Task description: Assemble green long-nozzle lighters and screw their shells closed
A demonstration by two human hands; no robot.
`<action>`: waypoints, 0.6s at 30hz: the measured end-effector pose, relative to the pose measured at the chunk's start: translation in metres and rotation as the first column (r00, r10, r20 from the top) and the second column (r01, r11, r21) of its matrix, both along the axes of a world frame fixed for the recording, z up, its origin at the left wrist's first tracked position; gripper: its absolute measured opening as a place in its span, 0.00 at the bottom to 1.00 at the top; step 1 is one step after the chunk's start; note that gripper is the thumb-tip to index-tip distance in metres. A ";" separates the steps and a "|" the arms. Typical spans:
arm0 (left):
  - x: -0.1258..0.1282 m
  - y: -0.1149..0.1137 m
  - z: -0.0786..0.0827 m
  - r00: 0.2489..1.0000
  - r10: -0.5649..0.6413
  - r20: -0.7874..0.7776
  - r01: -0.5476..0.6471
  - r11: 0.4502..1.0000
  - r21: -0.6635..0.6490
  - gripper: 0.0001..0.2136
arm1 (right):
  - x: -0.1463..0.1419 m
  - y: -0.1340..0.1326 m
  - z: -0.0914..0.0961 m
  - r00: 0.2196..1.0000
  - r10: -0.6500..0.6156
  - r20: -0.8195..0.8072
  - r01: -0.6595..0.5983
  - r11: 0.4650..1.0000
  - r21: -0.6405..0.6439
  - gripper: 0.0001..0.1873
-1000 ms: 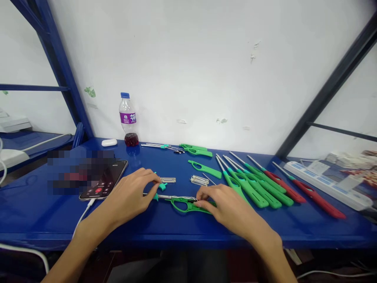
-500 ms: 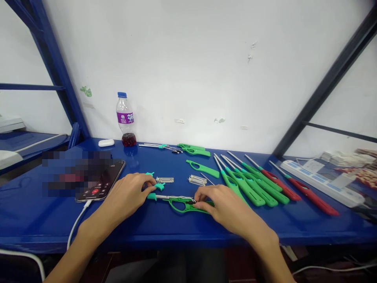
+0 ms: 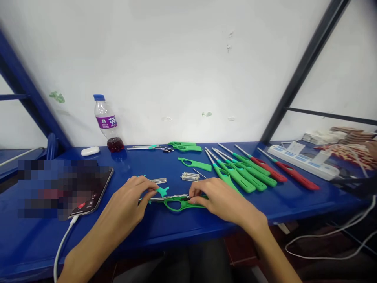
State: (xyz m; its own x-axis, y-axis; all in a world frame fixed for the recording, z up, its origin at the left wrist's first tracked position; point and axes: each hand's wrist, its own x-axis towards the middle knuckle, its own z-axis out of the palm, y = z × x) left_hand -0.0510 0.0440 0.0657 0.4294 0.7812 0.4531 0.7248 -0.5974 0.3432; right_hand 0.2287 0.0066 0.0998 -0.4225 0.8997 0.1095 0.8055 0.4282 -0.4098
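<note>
On the blue desk (image 3: 159, 222), the left hand (image 3: 133, 199), thumb and forefinger nearly together, grips a teal trigger piece (image 3: 162, 192), now shifted nearer the green lighter handle (image 3: 186, 204). The right hand (image 3: 220, 198), fingertips bunched, still pinches white wires (image 3: 176, 196) there.

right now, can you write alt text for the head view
Right hand pinches white wires over an open green lighter handle, left hand at a metal tube. Green lighters and red lighters lie to the right on a blue table.
</note>
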 end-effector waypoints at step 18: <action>0.028 -0.005 -0.014 0.987 -0.159 -0.011 0.159 0.978 0.132 0.11 | 0.001 -0.001 0.003 1.000 0.020 0.000 -0.020 0.993 0.115 0.07</action>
